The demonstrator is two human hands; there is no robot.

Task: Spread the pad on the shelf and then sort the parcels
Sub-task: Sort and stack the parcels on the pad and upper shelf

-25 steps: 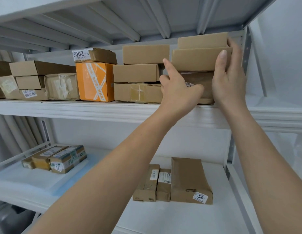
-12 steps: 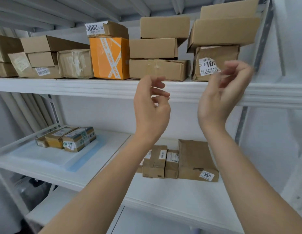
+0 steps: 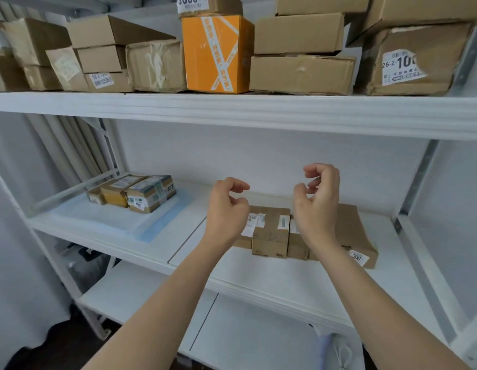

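From the head camera, your left hand (image 3: 226, 206) and right hand (image 3: 319, 201) both hover empty in front of the middle shelf (image 3: 258, 279), fingers loosely curled and gripping nothing. Just behind them a row of small brown parcels (image 3: 270, 232) lies on that shelf, with a flat brown parcel (image 3: 357, 236) labelled 300 on the right. Further left, the pale blue pad (image 3: 152, 225) is already laid flat and carries three small boxes (image 3: 136, 192). The top shelf (image 3: 232, 110) holds stacked cartons, an orange box (image 3: 217, 53) among them. You appear to be in the sorting step; next, lower both hands onto the brown parcels and take hold of one.
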